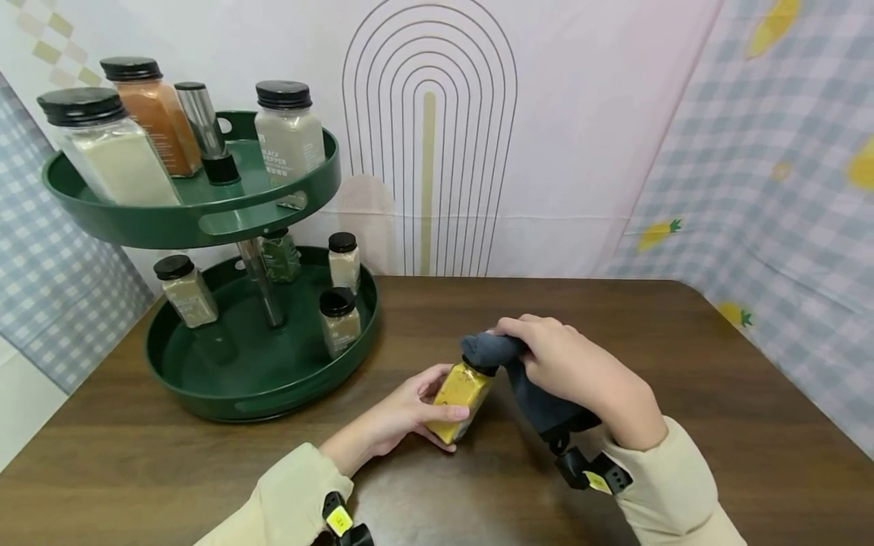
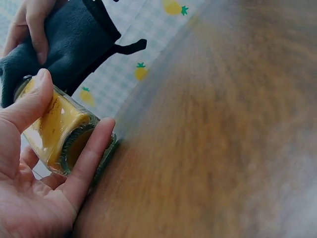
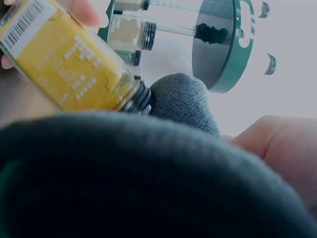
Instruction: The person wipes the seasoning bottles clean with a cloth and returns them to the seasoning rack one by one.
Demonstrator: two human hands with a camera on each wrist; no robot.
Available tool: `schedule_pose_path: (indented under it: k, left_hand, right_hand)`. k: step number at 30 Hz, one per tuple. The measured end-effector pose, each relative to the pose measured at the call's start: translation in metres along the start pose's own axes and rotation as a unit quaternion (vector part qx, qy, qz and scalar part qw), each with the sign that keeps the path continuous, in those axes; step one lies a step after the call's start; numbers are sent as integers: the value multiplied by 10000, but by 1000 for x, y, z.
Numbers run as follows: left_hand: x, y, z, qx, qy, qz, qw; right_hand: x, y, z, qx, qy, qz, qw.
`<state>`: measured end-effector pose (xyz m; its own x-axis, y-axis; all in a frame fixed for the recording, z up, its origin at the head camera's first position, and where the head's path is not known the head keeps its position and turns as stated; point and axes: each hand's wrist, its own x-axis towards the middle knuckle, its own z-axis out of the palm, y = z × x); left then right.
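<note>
My left hand (image 1: pixel 410 413) holds a glass spice jar (image 1: pixel 460 398) of yellow powder, tilted above the table, thumb on one side and fingers on the other. In the left wrist view one finger lies across the base of the jar (image 2: pixel 59 126). My right hand (image 1: pixel 570 360) grips a dark blue-grey cloth (image 1: pixel 546 402), part of it bunched over the jar's black lid. In the right wrist view the cloth (image 3: pixel 181 96) touches the lid (image 3: pixel 138 99), and the jar's barcode label shows. Cloth hides most of my right fingers there.
A green two-tier rack (image 1: pixel 259 406) stands on the wooden table (image 1: pixel 614 318) at the left. Large jars and a silver cylinder (image 1: pixel 205 125) with a black base occupy its upper tier; several small black-lidded jars sit below. A patterned cloth backdrop (image 1: pixel 580 136) rises behind.
</note>
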<state>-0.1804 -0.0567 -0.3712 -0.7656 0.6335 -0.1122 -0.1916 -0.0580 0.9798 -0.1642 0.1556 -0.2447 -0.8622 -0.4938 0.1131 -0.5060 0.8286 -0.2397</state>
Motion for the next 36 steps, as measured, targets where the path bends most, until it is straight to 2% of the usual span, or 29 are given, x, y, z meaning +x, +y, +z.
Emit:
schedule_pose_path:
  k: [7,10,12,14,16,19,21,23,25,30,33,36]
  left_hand:
    - [-1,-2,-1,-144,-61,64,9999]
    - [-1,-2,-2,-276,-62,111,9995]
    - [-2,-2,-3,-429,-7,152,9990]
    - [-2,-2,-4,-594,71,197,9980]
    - [-3,-2,-5,-784,169,257,9964]
    - [-4,-1,-6,-1046,243,370,9935]
    - [-4,0,-6,-1145,217,442,9922]
    - [-4,0,-5,-1162,234,442,9920]
    - [-3,1,-4,-1006,269,338,9940]
    - [1,2,2,-200,429,-217,9986]
    - [0,2,5,149,469,-476,9977]
    - [0,3,6,231,470,-516,9973]
  right_hand:
    - [-7,4,-7,-415,-266,455,9977]
    - [-10,4,-11,-552,-82,587,9967]
    - [-12,3,-11,-628,238,535,9963]
    - [-13,0,-10,-650,725,305,9948]
    - [-11,-5,-8,-646,1347,-113,9887]
    - [-5,-16,-2,-626,2142,-868,9709]
    - [-2,-23,2,-676,2374,-1250,9610]
    - [0,-28,6,-756,2272,-1403,9607]
    - [2,-29,10,-826,1977,-1322,9678]
    - [4,-17,12,-1044,1045,-439,9881]
    - [3,-9,12,-1097,615,-127,9920]
    - [2,-5,9,-949,413,-47,9946]
